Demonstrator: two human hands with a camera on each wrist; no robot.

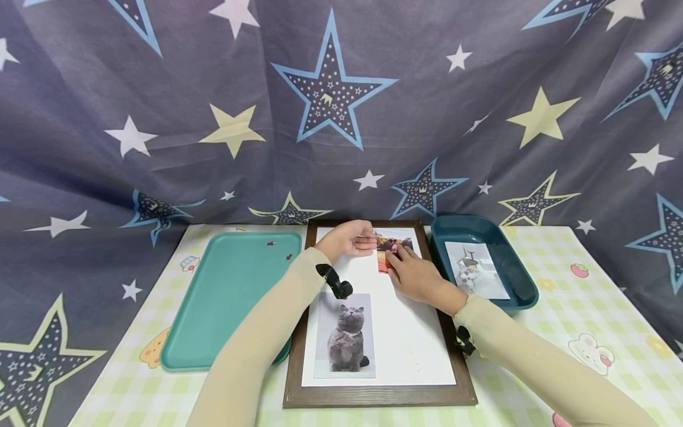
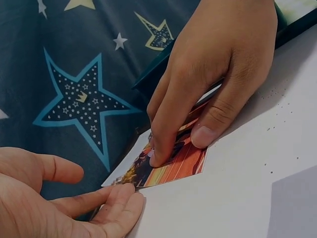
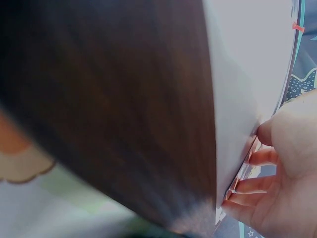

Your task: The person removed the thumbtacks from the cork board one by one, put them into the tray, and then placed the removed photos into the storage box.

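A white board in a brown frame (image 1: 381,396) lies on the table. Near its top right is a photo with orange and dark parts (image 2: 185,166), partly covered by hands. My right hand (image 1: 418,277) rests over this photo, fingertips and thumb pressing on its face. Beside its left edge is my left hand (image 1: 349,240), fingers extended, the fingertips at the photo's edge (image 2: 130,190). Lower left on the board lies a grey cat photo (image 1: 347,344), a red pushpin (image 1: 345,298) at its top. The right wrist view is mostly filled by blurred brown frame.
Left of the frame lies a green tray (image 1: 229,296) with two red pushpins (image 1: 271,243). To the right stands a dark teal bin (image 1: 525,284) holding another photo (image 1: 477,270). A star-patterned curtain (image 1: 331,148) hangs behind the checked tablecloth (image 1: 565,320).
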